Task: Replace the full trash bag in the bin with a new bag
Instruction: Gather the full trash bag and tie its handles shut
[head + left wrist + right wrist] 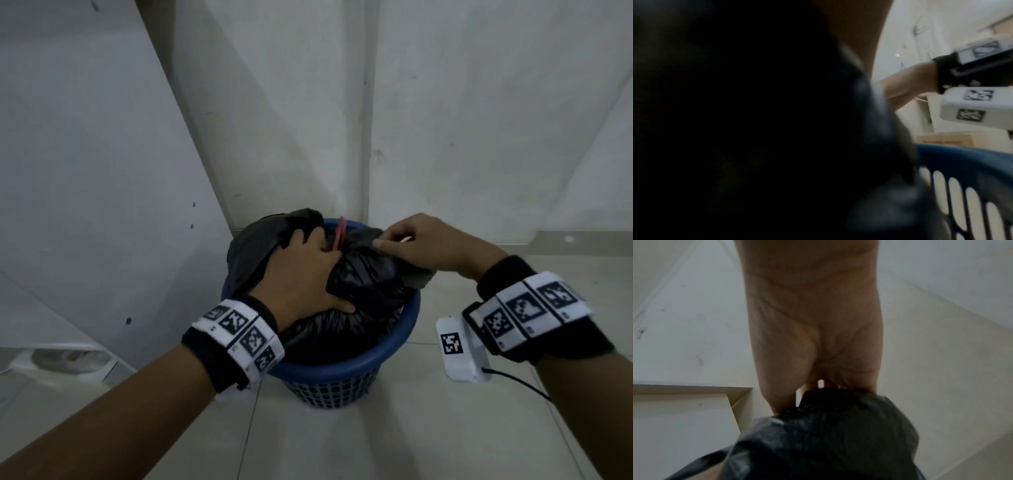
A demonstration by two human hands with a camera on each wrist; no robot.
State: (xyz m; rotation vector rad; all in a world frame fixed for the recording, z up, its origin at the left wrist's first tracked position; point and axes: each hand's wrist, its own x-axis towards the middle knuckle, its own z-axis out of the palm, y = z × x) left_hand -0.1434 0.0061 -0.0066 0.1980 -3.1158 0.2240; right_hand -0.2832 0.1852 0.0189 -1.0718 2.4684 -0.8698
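A round blue bin (342,373) with lattice sides stands on the floor in a wall corner. A full black trash bag (363,284) bulges out of it, and a red strip (340,234) pokes up at its far side. My left hand (325,270) lies on top of the bag, fingers curled into the gathered plastic at the far left. My right hand (382,240) pinches the bag's edge at the far right. In the right wrist view the fingers (838,382) pinch black plastic (828,434). The left wrist view is mostly dark, with the bin rim (962,155) at lower right.
White walls meet just behind the bin. A large white board (85,171) leans at the left. Pale floor tiles (376,438) lie in front and to the right. A white marker box (459,346) with a black cable hangs under my right wrist.
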